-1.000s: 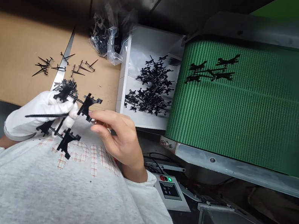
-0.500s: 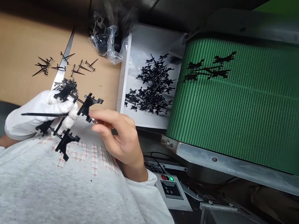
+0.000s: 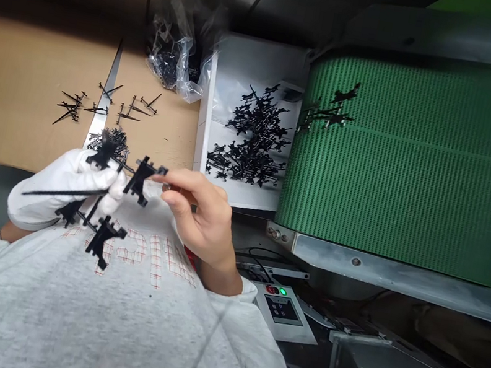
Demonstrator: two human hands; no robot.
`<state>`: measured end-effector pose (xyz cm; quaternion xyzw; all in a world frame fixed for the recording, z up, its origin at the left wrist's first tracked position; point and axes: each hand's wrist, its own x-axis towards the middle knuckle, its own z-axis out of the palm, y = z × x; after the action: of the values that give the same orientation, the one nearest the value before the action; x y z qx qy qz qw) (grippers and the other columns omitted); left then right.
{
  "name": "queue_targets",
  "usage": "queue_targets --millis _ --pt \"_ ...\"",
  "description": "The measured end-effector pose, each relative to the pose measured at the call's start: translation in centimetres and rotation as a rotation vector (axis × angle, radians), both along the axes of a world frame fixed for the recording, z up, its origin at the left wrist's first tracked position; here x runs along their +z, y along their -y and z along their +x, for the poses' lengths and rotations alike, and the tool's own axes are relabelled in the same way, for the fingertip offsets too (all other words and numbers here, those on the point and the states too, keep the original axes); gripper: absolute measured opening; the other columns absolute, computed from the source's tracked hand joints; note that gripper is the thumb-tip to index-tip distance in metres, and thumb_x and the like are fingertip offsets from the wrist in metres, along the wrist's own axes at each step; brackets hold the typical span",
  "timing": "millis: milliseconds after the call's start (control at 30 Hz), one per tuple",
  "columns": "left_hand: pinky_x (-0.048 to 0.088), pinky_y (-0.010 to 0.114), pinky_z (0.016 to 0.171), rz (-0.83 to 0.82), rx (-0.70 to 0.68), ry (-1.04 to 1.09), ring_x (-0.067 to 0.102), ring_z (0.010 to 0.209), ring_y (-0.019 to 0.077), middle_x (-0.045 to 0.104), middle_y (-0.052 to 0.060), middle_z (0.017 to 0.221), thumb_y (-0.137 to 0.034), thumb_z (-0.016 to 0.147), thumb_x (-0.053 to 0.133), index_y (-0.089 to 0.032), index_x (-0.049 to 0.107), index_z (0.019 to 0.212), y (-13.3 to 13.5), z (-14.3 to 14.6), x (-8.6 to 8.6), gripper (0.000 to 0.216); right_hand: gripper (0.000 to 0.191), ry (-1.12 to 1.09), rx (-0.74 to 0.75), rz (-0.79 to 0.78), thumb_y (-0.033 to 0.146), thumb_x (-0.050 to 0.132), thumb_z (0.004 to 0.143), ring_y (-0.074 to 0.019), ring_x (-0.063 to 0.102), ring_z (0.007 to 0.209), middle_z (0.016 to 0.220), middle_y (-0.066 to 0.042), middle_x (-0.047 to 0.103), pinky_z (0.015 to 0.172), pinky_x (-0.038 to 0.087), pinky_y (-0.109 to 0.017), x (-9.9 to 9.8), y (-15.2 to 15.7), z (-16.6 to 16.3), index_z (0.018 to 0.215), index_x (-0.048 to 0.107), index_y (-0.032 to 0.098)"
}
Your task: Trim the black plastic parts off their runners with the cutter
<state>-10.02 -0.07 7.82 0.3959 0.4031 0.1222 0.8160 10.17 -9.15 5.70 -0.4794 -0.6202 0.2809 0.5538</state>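
Note:
My gloved left hand (image 3: 63, 188), in a white glove, is closed on a black plastic moulded runner (image 3: 100, 241) with several flat branching parts, and a long thin spike of it sticks out to the left. My bare right hand (image 3: 204, 218) pinches one flat black part (image 3: 140, 179) of that runner between thumb and forefinger. Both hands are held just above my grey sweatshirt, out over the front of the cardboard.
A white tray (image 3: 228, 62) holds a heap of black runners (image 3: 253, 135). Loose pieces (image 3: 70, 107) lie on the cardboard (image 3: 16, 89) beside a plastic bag (image 3: 169, 64). To the right run a green conveyor belt (image 3: 370, 167) carrying black pieces (image 3: 327, 113) and a control panel (image 3: 281, 309).
My right hand and the part it pinches have risen slightly toward the cardboard. The black pieces on the green belt have travelled left, toward its curved end.

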Motion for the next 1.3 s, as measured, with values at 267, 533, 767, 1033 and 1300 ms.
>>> queue_targets --millis 267,533,767,1033,1300 --pt "0.037 0.014 0.033 -0.068 0.067 0.016 0.052 0.038 0.0085 0.053 -0.005 0.05 -0.052 0.077 0.079 -0.02 0.055 0.064 -0.1 0.3 -0.2 0.043 0.017 0.013 0.048 0.0 0.031 0.056 0.101 -0.0101 0.076 0.091 0.105 -0.001 0.08 0.081 0.062 -0.019 0.4 0.4 -0.4 0.112 0.065 0.021" --pt "0.038 0.017 0.031 -0.012 -0.041 -0.018 0.048 0.034 0.0087 0.052 -0.004 0.047 -0.059 0.074 0.08 -0.02 0.065 0.065 -0.3 0.4 0.2 0.042 0.016 0.058 0.042 -0.005 0.029 0.057 0.101 -0.0095 0.075 0.089 0.104 -0.002 0.079 0.077 0.061 -0.018 0.3 0.2 -0.3 0.111 0.065 0.019" --pt "0.04 0.015 0.034 -0.048 0.105 -0.05 0.047 0.039 0.0062 0.054 -0.005 0.052 -0.055 0.07 0.085 -0.019 0.067 0.07 -0.2 1.1 0.2 0.041 0.017 0.058 0.006 -0.021 0.031 0.055 0.102 -0.0076 0.071 0.076 0.101 -0.001 0.079 0.072 0.06 -0.019 0.7 0.5 -0.4 0.11 0.064 0.02" --pt "0.041 0.016 0.037 -0.098 0.164 -0.045 0.049 0.046 0.0077 0.053 -0.003 0.058 -0.052 0.062 0.091 -0.017 0.062 0.07 -0.4 1.8 0.4 0.046 0.022 0.105 0.115 -0.018 0.031 0.054 0.102 -0.0107 0.074 0.079 0.095 -0.004 0.08 0.065 0.058 -0.02 0.7 0.6 -0.9 0.111 0.065 0.015" --pt "0.042 0.017 0.039 -0.167 0.164 -0.051 0.051 0.047 0.0088 0.053 -0.003 0.06 -0.049 0.061 0.091 -0.017 0.058 0.071 -0.4 1.5 0.5 0.047 0.019 0.082 0.173 -0.001 0.025 0.057 0.1 -0.0136 0.076 0.094 0.103 -0.005 0.08 0.083 0.062 -0.023 0.3 0.5 -0.8 0.114 0.067 0.016"
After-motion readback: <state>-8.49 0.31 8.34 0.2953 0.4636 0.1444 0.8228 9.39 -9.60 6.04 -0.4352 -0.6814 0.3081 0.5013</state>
